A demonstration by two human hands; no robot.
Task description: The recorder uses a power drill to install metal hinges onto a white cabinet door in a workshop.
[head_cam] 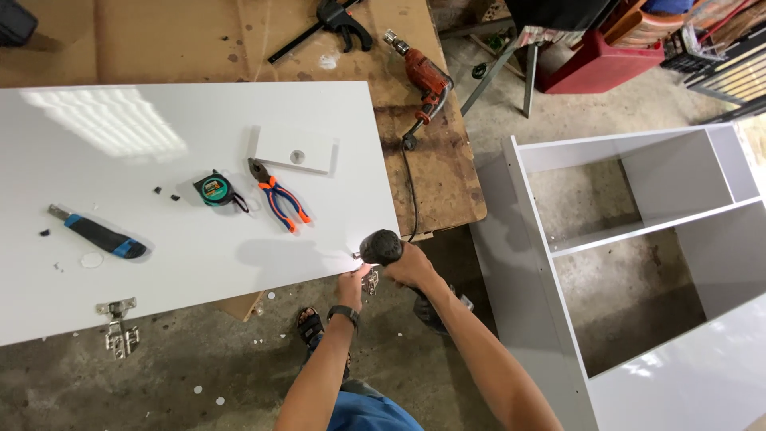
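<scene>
A large white panel (pixel 159 160) lies flat across a workbench. At its near right corner my right hand (pixel 411 267) grips a dark power drill (pixel 381 247), its nose pointed at a metal hinge (pixel 369 279) on the panel's edge. My left hand (pixel 353 281), with a dark watch on the wrist, pinches that hinge and steadies it. A second metal hinge (pixel 118 323) sits fixed on the panel's near edge further left.
On the panel lie orange-and-blue pliers (pixel 279 199), a green tape measure (pixel 214 190), a blue utility knife (pixel 100 233) and a small white board (pixel 294 149). A red corded drill (pixel 423 80) and a black clamp (pixel 335 22) rest on the brown workbench. A white cabinet carcass (pixel 638 239) lies on the floor at right.
</scene>
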